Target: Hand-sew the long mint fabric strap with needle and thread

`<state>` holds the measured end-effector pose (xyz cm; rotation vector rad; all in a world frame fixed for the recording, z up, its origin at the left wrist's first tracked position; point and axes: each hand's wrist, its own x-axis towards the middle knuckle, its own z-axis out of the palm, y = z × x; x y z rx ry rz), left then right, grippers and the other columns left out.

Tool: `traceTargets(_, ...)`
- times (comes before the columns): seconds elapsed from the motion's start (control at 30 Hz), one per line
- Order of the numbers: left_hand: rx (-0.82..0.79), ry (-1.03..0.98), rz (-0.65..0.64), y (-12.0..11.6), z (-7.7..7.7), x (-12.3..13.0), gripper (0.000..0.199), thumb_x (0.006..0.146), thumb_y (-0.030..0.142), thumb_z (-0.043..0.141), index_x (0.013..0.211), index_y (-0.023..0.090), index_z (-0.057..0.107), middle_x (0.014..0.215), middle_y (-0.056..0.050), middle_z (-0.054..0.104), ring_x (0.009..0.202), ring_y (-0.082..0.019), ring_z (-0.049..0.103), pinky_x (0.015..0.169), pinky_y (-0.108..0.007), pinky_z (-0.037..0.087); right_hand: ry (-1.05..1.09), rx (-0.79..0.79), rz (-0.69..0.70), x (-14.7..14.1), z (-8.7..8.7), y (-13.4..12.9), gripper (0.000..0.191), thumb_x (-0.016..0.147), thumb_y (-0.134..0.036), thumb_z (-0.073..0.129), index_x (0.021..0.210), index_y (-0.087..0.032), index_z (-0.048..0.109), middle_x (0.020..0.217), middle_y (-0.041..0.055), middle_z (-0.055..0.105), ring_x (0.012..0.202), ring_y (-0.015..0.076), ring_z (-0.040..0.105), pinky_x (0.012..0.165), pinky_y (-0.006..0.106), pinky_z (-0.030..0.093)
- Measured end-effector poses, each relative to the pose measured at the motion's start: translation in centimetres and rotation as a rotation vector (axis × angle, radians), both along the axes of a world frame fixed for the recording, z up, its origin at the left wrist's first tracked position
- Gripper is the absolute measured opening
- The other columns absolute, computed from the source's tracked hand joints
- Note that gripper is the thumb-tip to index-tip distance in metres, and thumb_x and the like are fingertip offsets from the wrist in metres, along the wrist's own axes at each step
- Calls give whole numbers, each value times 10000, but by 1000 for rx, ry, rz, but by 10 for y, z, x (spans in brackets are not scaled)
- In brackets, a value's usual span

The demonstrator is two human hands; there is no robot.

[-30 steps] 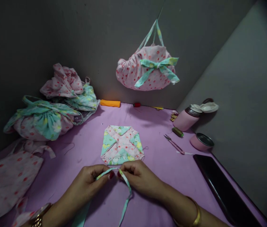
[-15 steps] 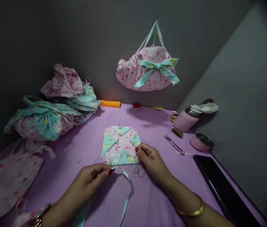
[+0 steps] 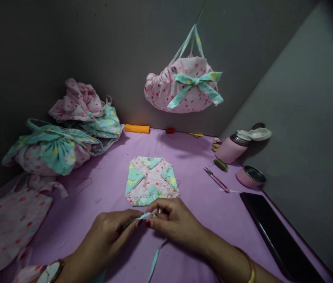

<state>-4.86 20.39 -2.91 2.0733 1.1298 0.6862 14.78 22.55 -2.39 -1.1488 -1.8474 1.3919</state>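
Observation:
A narrow mint-green fabric strip [image 3: 156, 257] runs between my two hands, and its loose end trails down toward the front of the table. My left hand [image 3: 111, 236] pinches the strip between thumb and fingers. Close beside it, my right hand [image 3: 176, 222] grips the same strip with thumb and forefinger. Just beyond the hands lies a flat fabric piece [image 3: 154, 179], pink with dots, with mint floral corners folded in. A dark loop of thread shows at its right edge.
Bundled fabric bags [image 3: 63, 145] and a dotted pink cloth [image 3: 13, 224] lie left. A dotted bag [image 3: 188, 88] hangs above the back. To the right are thread snips [image 3: 216, 179], a green spool [image 3: 221, 165], a pink flask [image 3: 231, 148], its cup [image 3: 251, 177] and a black case [image 3: 278, 236].
My right hand has left the folded fabric piece and come down and left to take hold of the strip. My left hand still holds the strip, slightly lower.

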Motion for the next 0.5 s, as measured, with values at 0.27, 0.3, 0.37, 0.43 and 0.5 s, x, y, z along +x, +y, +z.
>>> traceTargets(0.27, 24, 18, 127, 2, 1, -1, 208, 849, 254, 510, 1018, 191, 613, 795, -22, 719, 663, -163, 657, 602, -247, 505, -325, 826, 15, 3, -7, -5, 234, 878, -172, 438, 719, -134, 606, 595, 16, 559, 557, 107, 485, 541, 237, 328)
traceTargets(0.3, 17, 1, 121, 3, 1, -2, 188, 857, 250, 499, 984, 198, 628, 823, -23, 719, 704, -164, 660, 626, -247, 505, -365, 905, 16, 4, -9, -6, 251, 880, -161, 424, 694, -137, 590, 568, 12, 538, 534, 107, 468, 525, 243, 313)
traceTargets(0.37, 12, -23, 99, 4, 0, -3, 172, 865, 229, 488, 936, 205, 643, 846, -22, 715, 750, -160, 659, 659, -247, 502, -407, 979, 2, 4, -11, -7, 258, 878, -153, 416, 668, -145, 565, 547, 7, 516, 516, 109, 450, 511, 249, 298)
traceTargets(0.43, 31, -31, 84, 3, -2, -4, 164, 862, 212, 495, 933, 203, 643, 835, -23, 710, 744, -157, 656, 659, -248, 500, -410, 987, -6, 4, -12, -7, 253, 882, -162, 415, 673, -150, 557, 549, 6, 513, 518, 111, 450, 508, 250, 299)
traceTargets(0.5, 71, -33, 81, 3, -3, -5, 160, 858, 201, 504, 947, 196, 636, 827, -26, 705, 732, -155, 653, 652, -250, 497, -392, 962, -3, 4, -13, -8, 249, 891, -181, 413, 694, -150, 562, 562, 6, 523, 525, 110, 458, 513, 246, 309)
